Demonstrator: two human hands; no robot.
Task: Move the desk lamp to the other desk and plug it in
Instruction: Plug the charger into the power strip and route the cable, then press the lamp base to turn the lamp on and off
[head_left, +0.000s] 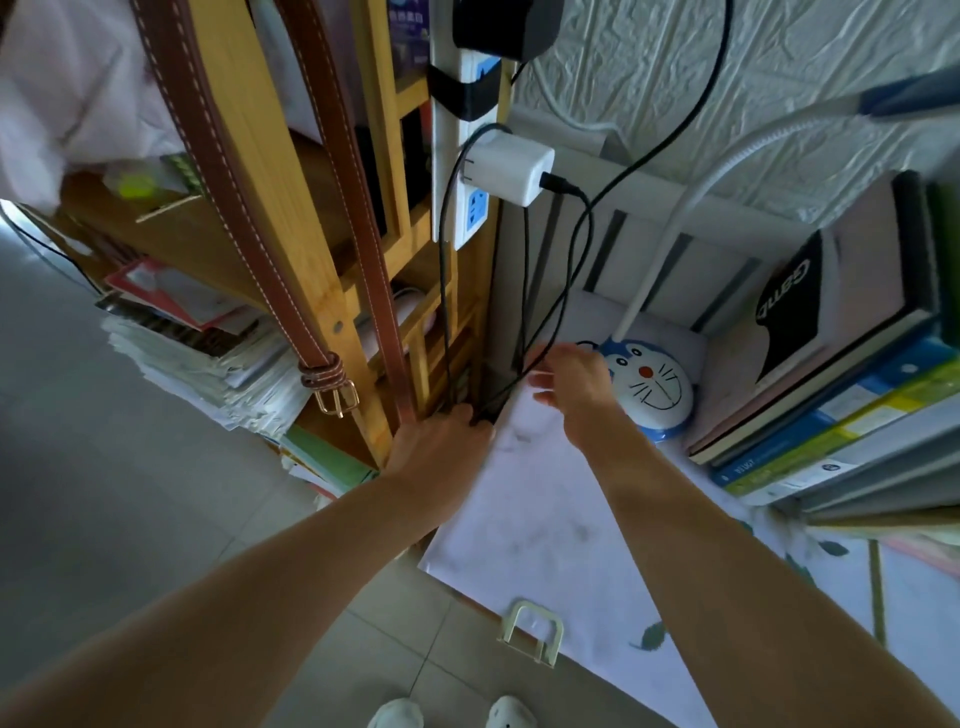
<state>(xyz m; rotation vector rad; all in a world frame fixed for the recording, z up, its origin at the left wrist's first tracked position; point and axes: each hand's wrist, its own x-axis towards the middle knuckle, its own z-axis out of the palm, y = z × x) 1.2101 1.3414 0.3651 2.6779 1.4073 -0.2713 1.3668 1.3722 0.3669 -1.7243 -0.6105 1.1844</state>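
Note:
The desk lamp stands on a white-covered desk (519, 519): a round blue-and-white cartoon cat base (655, 387), a white gooseneck (675, 208) and a blue head (914, 96) at the upper right. A thin black cable (576, 260) hangs from a white adapter (511, 169) plugged into a white power strip (460, 156). My right hand (569, 379) touches the base's left edge, fingers pinching at the cable there. My left hand (441, 441) grips the black cables in the gap between the desk and the wooden shelf.
A wooden shelf (244, 171) with brown belts (332, 332) hanging on it stands on the left, with paper stacks (208, 358) below. Books (841, 374) line the desk's right side. A black charger (501, 26) sits atop the strip. A cream clip (532, 631) is on the desk's front edge.

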